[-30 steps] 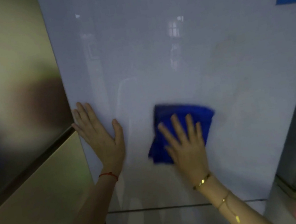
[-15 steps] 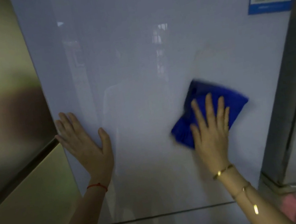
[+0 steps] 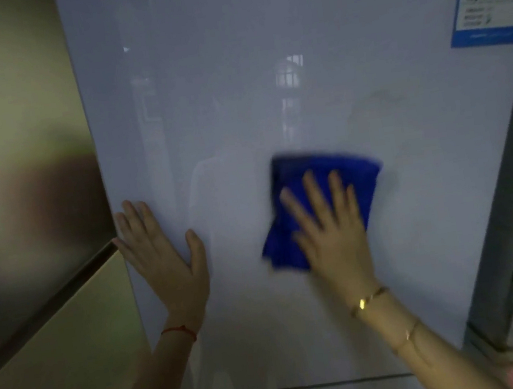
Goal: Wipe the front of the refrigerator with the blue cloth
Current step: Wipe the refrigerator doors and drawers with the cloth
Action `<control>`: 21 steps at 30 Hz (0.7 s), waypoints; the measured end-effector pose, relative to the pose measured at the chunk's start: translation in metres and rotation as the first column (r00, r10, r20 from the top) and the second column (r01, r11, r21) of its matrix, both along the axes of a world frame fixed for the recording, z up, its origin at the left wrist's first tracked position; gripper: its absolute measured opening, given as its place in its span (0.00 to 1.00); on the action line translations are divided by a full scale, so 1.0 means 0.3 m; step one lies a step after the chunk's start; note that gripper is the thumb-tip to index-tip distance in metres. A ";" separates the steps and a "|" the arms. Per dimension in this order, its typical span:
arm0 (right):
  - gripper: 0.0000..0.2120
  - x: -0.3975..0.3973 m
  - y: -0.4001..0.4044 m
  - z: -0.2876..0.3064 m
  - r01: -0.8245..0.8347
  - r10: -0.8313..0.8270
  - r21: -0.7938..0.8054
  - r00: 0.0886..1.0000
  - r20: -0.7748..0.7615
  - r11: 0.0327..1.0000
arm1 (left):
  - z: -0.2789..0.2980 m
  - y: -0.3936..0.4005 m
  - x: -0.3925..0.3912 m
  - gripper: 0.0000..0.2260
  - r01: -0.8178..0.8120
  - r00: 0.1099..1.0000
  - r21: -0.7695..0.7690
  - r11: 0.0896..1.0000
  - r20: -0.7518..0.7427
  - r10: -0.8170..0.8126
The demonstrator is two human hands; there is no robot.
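Observation:
The refrigerator's glossy pale door [image 3: 252, 97] fills the middle of the view. My right hand [image 3: 331, 230] lies flat with spread fingers on the folded blue cloth [image 3: 317, 170] and presses it against the door, a little right of centre. The cloth is blurred by motion, and its lower right part is hidden under my palm. My left hand [image 3: 165, 255] rests flat and open on the door near its left edge, holding nothing.
A beige cabinet panel [image 3: 20, 192] with a dark horizontal gap adjoins the door on the left. An energy label [image 3: 490, 0] sticks at the door's upper right. A grey frame [image 3: 509, 193] borders the right side. A seam [image 3: 290, 388] crosses the door below my wrists.
My right hand has swept the cloth right and then back left toward the door's centre. My left hand has stayed planted near the left edge. The camera view has shifted.

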State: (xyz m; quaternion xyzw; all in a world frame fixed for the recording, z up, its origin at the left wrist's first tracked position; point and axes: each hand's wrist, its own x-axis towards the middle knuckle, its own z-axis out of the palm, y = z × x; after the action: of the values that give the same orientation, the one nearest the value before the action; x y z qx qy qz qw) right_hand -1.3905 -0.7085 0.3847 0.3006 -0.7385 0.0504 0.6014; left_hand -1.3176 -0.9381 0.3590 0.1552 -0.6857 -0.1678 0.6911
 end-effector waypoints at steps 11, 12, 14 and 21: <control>0.24 0.012 -0.136 0.252 -0.043 0.044 -0.269 0.999 0.000 0.962 | -0.013 -0.017 0.019 0.33 0.057 0.997 -0.031 0.998 0.044 -0.056; 0.25 0.016 -0.160 0.245 -0.045 0.042 -0.237 0.999 -0.018 0.970 | -0.015 -0.018 0.023 0.33 0.063 0.997 -0.031 0.998 0.050 -0.061; 0.26 0.029 -0.188 0.122 -0.058 0.056 -0.067 0.998 -0.043 0.996 | -0.018 -0.023 0.030 0.34 0.067 0.996 -0.036 0.997 0.068 -0.065; 0.25 0.068 -0.010 -0.386 0.015 -0.022 0.233 0.999 0.027 0.972 | -0.089 -0.073 0.059 0.32 0.081 0.989 -0.149 0.985 0.135 -0.061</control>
State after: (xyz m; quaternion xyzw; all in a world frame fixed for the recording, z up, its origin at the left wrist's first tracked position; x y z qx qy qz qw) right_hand -1.3700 -0.7114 0.2690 0.3612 -0.7509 -0.0376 0.5516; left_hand -1.2999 -0.9600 0.3324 0.0872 -0.7452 -0.1285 0.6486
